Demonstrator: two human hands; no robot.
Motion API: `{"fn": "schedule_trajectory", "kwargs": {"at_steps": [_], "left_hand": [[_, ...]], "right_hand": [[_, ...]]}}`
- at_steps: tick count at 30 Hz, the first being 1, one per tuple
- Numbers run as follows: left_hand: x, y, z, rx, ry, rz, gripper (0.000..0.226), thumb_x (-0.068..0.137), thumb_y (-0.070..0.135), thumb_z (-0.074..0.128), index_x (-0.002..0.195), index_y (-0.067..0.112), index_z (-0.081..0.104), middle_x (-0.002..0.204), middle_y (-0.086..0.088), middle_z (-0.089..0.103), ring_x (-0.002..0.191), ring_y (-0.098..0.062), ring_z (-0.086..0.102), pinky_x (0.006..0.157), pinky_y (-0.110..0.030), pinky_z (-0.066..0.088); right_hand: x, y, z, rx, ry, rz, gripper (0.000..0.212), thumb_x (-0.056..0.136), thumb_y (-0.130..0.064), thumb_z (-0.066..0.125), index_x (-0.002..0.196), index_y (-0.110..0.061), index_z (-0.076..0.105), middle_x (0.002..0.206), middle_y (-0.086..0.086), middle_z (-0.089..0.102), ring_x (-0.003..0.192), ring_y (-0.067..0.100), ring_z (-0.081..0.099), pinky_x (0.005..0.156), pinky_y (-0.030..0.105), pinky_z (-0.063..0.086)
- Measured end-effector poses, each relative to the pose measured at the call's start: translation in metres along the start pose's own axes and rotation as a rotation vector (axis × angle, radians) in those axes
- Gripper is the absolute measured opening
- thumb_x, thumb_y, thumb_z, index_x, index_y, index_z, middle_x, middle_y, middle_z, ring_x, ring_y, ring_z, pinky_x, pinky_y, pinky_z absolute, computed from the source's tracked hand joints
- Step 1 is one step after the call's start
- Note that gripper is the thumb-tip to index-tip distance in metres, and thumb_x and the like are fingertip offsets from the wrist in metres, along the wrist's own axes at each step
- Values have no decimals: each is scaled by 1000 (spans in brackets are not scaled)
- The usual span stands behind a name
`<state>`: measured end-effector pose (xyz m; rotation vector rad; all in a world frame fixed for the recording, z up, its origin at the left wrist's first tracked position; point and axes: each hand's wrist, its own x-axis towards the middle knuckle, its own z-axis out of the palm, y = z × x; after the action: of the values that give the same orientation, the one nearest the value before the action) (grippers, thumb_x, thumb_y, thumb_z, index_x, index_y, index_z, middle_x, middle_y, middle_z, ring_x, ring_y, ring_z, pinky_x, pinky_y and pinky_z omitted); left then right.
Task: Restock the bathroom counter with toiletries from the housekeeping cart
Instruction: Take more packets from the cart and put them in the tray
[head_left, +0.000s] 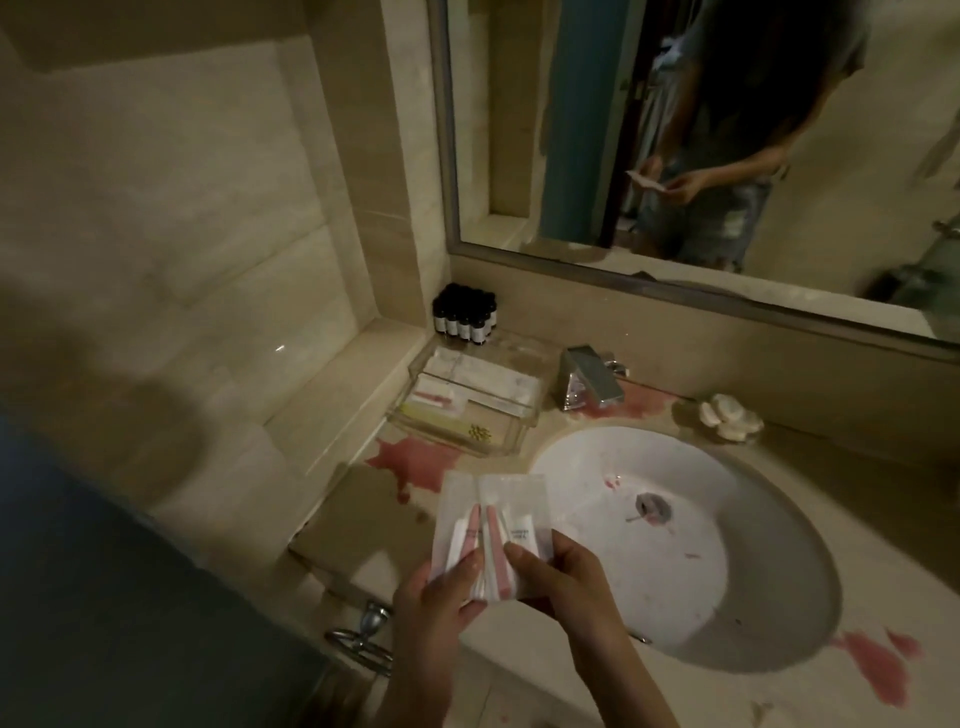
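Both of my hands hold clear packets of toothbrush kits (488, 525) with pink handles and small white tubes, fanned out above the counter's front edge, left of the sink. My left hand (441, 597) grips the left packet from below. My right hand (561, 571) pinches the right packet. Behind them on the counter stands a clear acrylic tray (514, 441) with wrapped toiletries lying in its compartments. A cluster of small dark bottles (465, 317) with white labels stands in the back corner.
The white sink basin (597, 467) lies right of my hands, with a chrome faucet (589, 376) behind it. A soap dish (730, 418) sits at the back right. Pink stains (415, 462) mark the counter. A mirror (727, 156) spans the wall. A towel ring (363, 639) hangs below the counter edge.
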<state>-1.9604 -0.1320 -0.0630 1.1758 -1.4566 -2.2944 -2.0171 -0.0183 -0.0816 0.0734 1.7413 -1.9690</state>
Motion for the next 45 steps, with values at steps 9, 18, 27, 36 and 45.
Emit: {"fn": "schedule_trajectory", "kwargs": {"at_steps": [9, 18, 27, 36, 45], "left_hand": [[93, 19, 21, -30, -142, -32, 26, 83, -2, 68, 108, 4, 63, 92, -12, 71, 83, -22, 67, 49, -21, 54], [209, 55, 10, 61, -171, -91, 40, 82, 1, 69, 121, 1, 59, 106, -15, 66, 89, -24, 65, 55, -27, 56], [298, 81, -14, 12, -54, -146, 33, 82, 8, 72, 112, -1, 61, 113, -23, 64, 104, -35, 63, 53, -20, 56], [328, 74, -6, 74, -61, -176, 28, 83, 8, 69, 110, -1, 64, 109, -20, 65, 97, -28, 64, 54, -18, 55], [341, 61, 5, 24, -10, -253, 28, 87, 0, 64, 113, -7, 59, 111, -21, 60, 102, -29, 58, 49, -18, 54]], "right_hand": [[80, -19, 12, -23, 131, 45, 11, 90, -8, 65, 100, -7, 70, 86, 9, 75, 75, 19, 73, 61, 26, 57], [177, -26, 49, -149, 208, 76, 11, 90, -16, 65, 100, -10, 65, 91, 9, 72, 77, 16, 72, 65, 23, 57], [263, -35, 48, 161, 598, -2, 8, 85, -10, 70, 91, -6, 69, 84, 7, 72, 74, 18, 70, 62, 26, 54], [297, -14, 84, 333, 620, 84, 26, 82, 0, 71, 101, -14, 61, 95, 8, 69, 85, 22, 68, 61, 26, 55], [298, 7, 67, 234, 658, 96, 36, 81, 3, 70, 112, -6, 53, 102, 9, 64, 89, 22, 65, 59, 23, 57]]}}
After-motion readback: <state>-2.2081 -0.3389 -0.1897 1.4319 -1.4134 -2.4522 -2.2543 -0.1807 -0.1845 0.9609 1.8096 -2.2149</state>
